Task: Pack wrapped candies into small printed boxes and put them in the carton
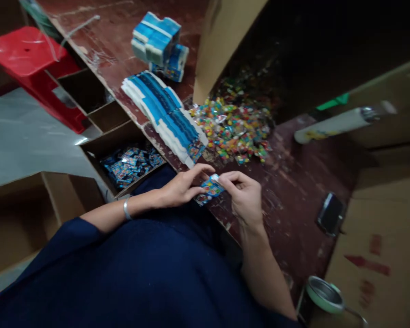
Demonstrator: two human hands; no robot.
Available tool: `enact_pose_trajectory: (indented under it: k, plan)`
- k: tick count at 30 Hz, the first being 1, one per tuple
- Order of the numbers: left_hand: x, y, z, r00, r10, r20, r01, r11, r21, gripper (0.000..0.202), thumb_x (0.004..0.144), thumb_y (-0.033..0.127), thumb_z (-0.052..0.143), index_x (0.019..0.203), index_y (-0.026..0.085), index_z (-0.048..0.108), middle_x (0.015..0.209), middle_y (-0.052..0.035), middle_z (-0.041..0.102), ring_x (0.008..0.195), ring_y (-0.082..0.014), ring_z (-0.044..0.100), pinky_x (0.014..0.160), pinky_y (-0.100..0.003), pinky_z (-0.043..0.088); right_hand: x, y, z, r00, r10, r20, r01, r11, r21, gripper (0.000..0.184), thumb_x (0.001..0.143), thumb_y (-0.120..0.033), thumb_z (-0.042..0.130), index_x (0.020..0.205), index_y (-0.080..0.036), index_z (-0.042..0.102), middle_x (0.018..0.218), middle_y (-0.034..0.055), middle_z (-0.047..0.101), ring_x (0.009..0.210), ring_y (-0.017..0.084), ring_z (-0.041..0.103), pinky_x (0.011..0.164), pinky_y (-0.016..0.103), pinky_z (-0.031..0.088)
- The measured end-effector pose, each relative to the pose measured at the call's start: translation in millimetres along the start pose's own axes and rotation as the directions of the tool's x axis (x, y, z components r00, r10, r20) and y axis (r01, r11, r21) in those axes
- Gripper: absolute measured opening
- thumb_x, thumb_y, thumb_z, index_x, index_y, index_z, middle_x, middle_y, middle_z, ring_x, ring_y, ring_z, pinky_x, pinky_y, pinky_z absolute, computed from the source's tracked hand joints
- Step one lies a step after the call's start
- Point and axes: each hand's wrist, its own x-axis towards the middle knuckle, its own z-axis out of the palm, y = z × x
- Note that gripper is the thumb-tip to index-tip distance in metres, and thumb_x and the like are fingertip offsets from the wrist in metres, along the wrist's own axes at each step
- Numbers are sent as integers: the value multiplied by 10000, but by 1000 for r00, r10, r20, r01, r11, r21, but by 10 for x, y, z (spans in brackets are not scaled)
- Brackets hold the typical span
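Observation:
A small blue printed packet (211, 187) is held at the table's near edge between both hands. My left hand (187, 186) pinches its left side between thumb and fingers. On the other side, the curled fingers of my right hand (242, 191) grip its upper right corner, where a whitish bit shows. Just beyond lies a fanned row of flat blue and white packets (167, 114). Beside that row spreads a heap of colourful candies in clear wrappers (235, 127), spilling from a cardboard box.
Bundled blue packets (157, 38) stand farther back. Left of the table are an open box of blue packets (131, 166), a red stool (34, 59) and another carton (20, 218). On the right are a white cylinder (335, 125), a phone (330, 214) and a green-rimmed cup (324, 295).

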Motion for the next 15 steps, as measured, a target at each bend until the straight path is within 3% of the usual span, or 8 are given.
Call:
enact_pose_trajectory:
  k: [5, 9, 12, 15]
  plan:
    - [7, 6, 50, 992, -125, -30, 119, 982, -149, 412, 880, 190, 724, 1277, 192, 613, 1080, -69, 702, 973, -192, 708, 862, -309, 599, -113, -58, 68, 987, -158, -2, 157, 982, -102, 270, 951, -419, 709, 746, -244, 725, 936, 59, 758, 881, 225, 706, 844, 391, 580]
    - [28, 42, 24, 987, -160, 1, 159, 976, -147, 303, 859, 202, 740, 1148, 169, 655, 1054, -68, 721, 921, -176, 707, 835, -294, 585, -173, -4, 31, 987, -119, 106, 123, 992, -27, 253, 937, -493, 719, 871, -252, 755, 1064, 75, 747, 970, 236, 723, 848, 379, 607]
    - [39, 175, -272, 977, -187, 99, 185, 982, 28, 296, 872, 191, 704, 1164, 183, 660, 1051, -65, 728, 852, -163, 701, 777, -277, 568, -158, 59, -52, 990, -42, 137, 36, 998, 49, 340, 916, -535, 734, 1119, -263, 737, 1139, 81, 750, 1041, 240, 727, 811, 351, 634]
    - [15, 328, -812, 953, -240, 184, 158, 914, 374, 300, 869, 182, 678, 1168, 203, 704, 1010, -54, 750, 827, -167, 702, 767, -259, 541, -127, 142, -138, 1000, 18, -22, -17, 998, 57, 388, 909, -515, 749, 1189, -249, 707, 1105, 72, 767, 971, 209, 739, 744, 315, 647]
